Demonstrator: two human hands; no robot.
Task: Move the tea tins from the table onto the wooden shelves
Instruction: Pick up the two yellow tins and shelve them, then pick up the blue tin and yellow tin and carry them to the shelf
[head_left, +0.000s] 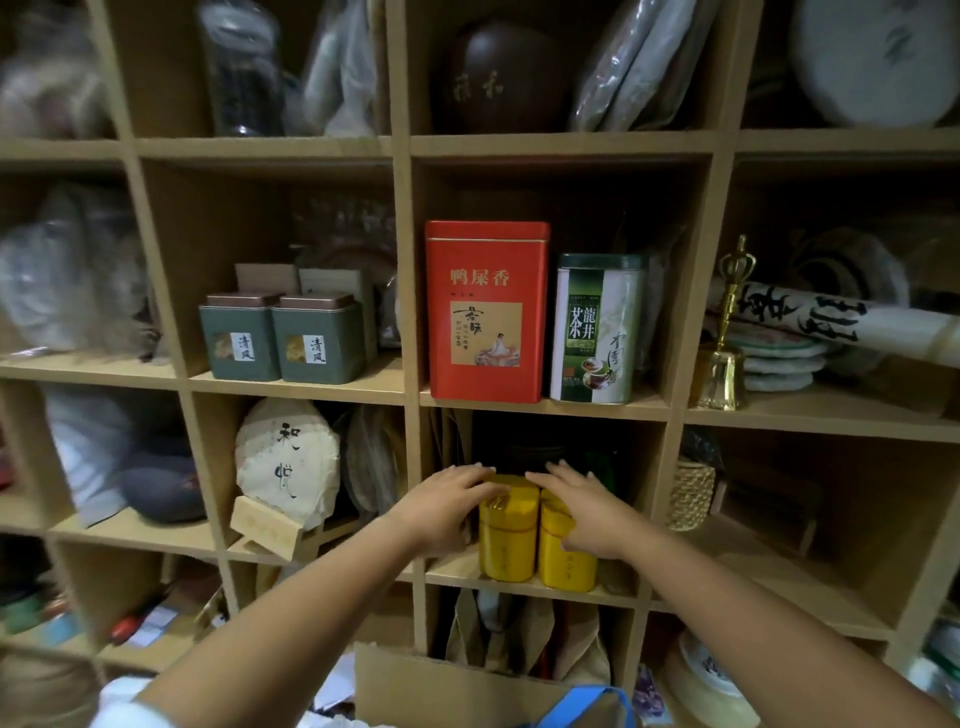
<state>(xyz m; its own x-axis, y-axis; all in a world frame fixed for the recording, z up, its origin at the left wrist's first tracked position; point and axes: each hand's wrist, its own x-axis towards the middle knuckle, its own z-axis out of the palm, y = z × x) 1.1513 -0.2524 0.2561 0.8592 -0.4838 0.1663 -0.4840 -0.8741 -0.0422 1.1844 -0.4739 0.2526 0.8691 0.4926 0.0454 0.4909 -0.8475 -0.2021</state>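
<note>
Both hands (441, 512) on yellow tins (508, 530), shelf edge (519, 584).

Two yellow tins (535, 535) upright, side by side, on wooden shelves (524, 584), lower middle cubby. Left hand (441, 506) over left tin top; right hand (584, 506) over right tin. Red tin (485, 312) and green-white tin (597, 330) one cubby above.

Two yellow tins, the left one (506, 535) and the right one (566, 551), stand upright and touching near the front edge of a wooden shelf (519, 584) cubby. One cubby up, a tall red tin (487, 312) stands left of a green-and-white tin (597, 328); two short grey-green tins (280, 340) sit further left.
</note>
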